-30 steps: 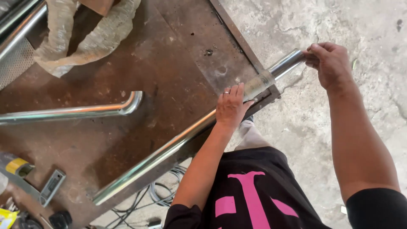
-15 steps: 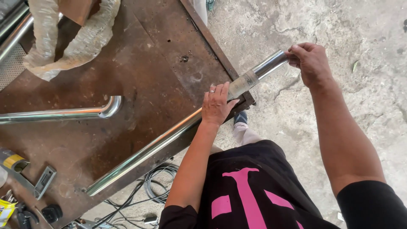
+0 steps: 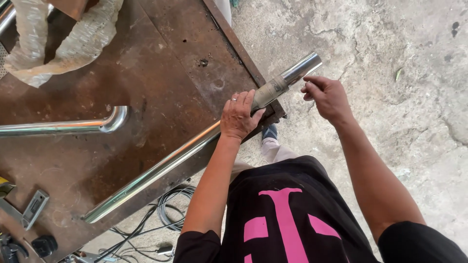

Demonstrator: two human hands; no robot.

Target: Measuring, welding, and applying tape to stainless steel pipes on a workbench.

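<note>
I note the steel tube [image 3: 195, 146] lying diagonally on the rusty bench [image 3: 161, 53], its end overhanging toward 2 o'clock. Left hand [image 3: 240, 116] clamps it down. Right hand [image 3: 327, 96], released, hovers beside the paper-wrapped section [image 3: 269, 91]; wrapping remains in place.

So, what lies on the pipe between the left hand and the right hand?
In the head view, a wrapped label band on the long steel pipe lies between the left hand and the right hand.
</note>
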